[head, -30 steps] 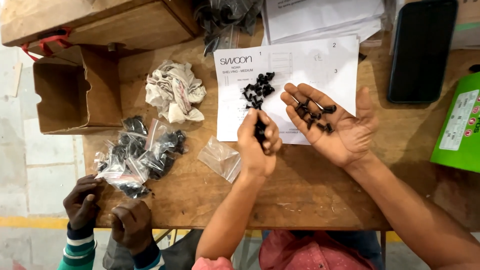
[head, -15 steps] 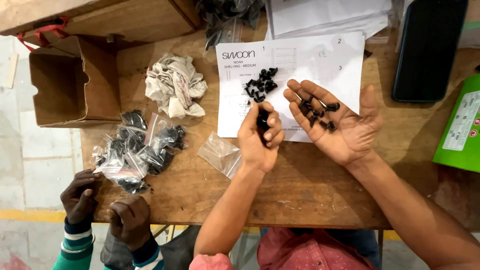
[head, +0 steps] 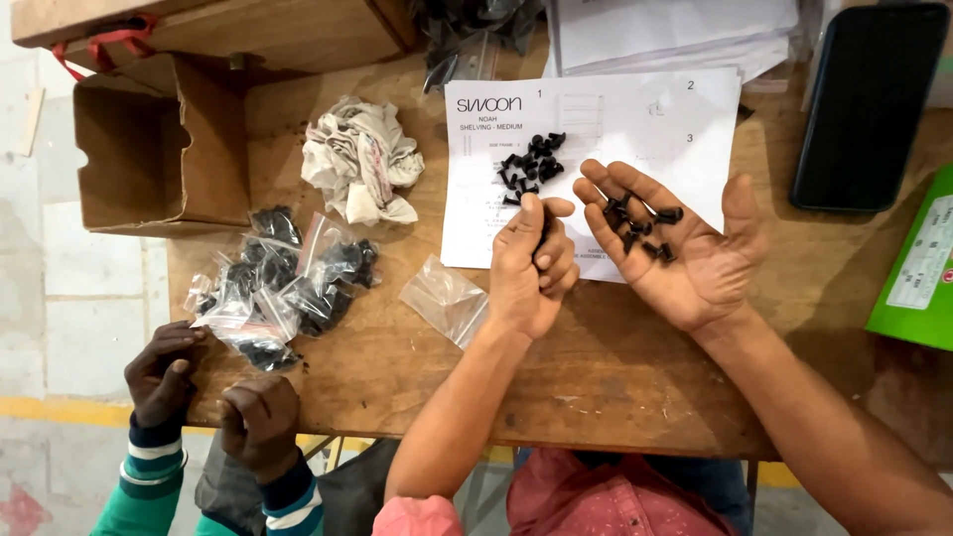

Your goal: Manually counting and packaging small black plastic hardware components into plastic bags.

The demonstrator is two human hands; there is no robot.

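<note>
Above instruction sheet: right hand palm-up cupping screws; left hand fisted.

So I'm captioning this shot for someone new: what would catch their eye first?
Probably the right hand, held open palm-up at centre with small black screws lying on its fingers. Beside it the left hand is curled closed over a white instruction sheet bearing a screw pile. At lower left, another person's hands rest on the wooden table's edge near bagged screws.

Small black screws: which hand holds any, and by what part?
The right hand cradles small black metal screws loose on its open palm; the left hand has closed fingers round more, mostly hidden.
</note>
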